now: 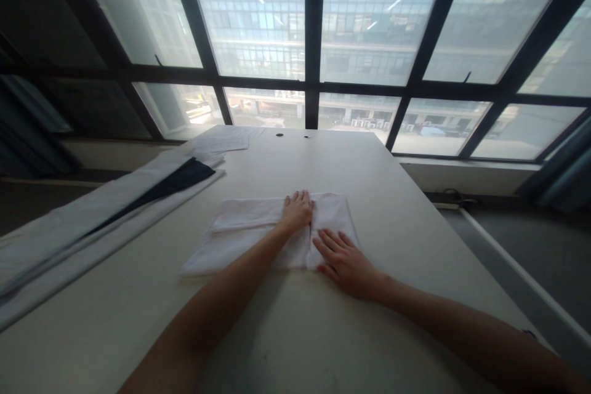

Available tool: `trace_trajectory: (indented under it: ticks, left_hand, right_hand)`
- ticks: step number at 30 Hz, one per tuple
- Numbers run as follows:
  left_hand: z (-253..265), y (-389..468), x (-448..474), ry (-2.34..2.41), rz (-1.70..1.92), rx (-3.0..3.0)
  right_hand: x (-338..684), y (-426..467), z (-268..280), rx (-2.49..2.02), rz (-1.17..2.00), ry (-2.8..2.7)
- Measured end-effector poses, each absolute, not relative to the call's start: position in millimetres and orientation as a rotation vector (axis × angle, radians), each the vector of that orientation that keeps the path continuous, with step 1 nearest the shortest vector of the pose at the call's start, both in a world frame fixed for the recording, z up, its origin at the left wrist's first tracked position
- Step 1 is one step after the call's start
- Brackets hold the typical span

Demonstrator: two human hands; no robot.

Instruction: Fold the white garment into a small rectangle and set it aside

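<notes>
My left hand (pixel 298 212) and right hand (pixel 347 262) lie flat, fingers outstretched, on folded white cloth (pixel 249 237) atop the white table (pixel 295 163). It looks light, soft, easily creased; best held by opposite edges.

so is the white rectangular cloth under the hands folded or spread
Folded: the white cloth shows overlapping layers, with a flap edge on its left.

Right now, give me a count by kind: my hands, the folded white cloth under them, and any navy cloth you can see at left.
Hands: 2, left hand and right hand
Folded white cloth: 1
Navy cloth: 1
Total: 4
</notes>
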State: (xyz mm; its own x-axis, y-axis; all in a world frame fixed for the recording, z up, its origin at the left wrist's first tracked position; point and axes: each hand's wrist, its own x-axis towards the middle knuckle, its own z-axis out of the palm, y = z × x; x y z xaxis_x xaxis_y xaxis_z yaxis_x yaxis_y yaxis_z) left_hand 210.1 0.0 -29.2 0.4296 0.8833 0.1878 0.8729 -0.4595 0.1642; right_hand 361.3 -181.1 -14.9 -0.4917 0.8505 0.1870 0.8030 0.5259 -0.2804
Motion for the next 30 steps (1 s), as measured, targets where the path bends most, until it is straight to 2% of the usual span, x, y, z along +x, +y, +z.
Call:
trace_trajectory:
  ticks: [4, 10, 14, 18, 26, 30]
  left_hand:
    - [-28, 17, 198, 1.747, 0.652, 2.412]
    - [-27, 21, 203, 1.557, 0.874, 2.381]
    - [-30, 9, 212, 1.437, 0.702, 2.583]
    - [-35, 2, 213, 1.512, 0.516, 2.643]
    - [-23, -4, 211, 1.667, 0.553, 2.598]
    - [-13, -33, 230, 1.341, 0.621, 2.796]
  right_hand:
    - [360, -182, -13, -1.339, 0.249, -2.223]
    - [373, -167, -14, -1.361, 0.176, -1.825]
    - [379, -156, -26, -1.498, 0.199, -1.931]
    - [375, -155, -36, -1.686, 0.268, -2.149]
    - [373, -158, -31, -1.729, 0.253, -2.224]
    - [371, -158, -33, -1.713, 0.227, -2.214]
